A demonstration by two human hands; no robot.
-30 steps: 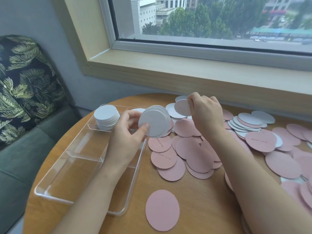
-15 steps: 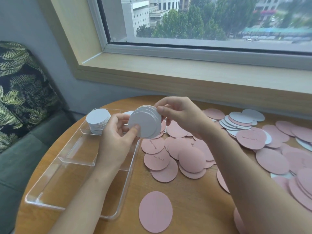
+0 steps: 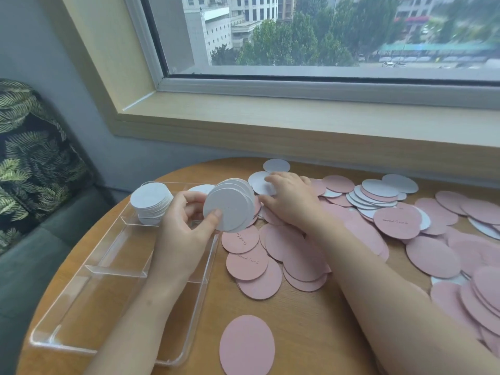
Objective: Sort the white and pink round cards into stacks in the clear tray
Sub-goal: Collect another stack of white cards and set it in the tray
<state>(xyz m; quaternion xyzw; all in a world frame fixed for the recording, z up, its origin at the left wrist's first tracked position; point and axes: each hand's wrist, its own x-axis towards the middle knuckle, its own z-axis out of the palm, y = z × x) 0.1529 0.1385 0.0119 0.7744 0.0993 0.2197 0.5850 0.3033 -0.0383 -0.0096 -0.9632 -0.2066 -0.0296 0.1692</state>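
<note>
Gathering white cards before stacking them in the tray.

My left hand (image 3: 186,226) gripped a fan of white cards (image 3: 230,207) upright over the tray (image 3: 108,266), faces toward me for adding more; my right hand (image 3: 289,201) lay fingers-down on a loose white card (image 3: 259,182). A white stack (image 3: 151,201) filled the far compartment; pink cards (image 3: 297,255) stayed unsorted on the table (image 3: 311,320).

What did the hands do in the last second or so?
The right hand carried a white card to the bundle of white cards, then reached back out to the white cards on the table. The left hand kept its grip on the bundle. The white stack in the clear tray stayed put.
</note>
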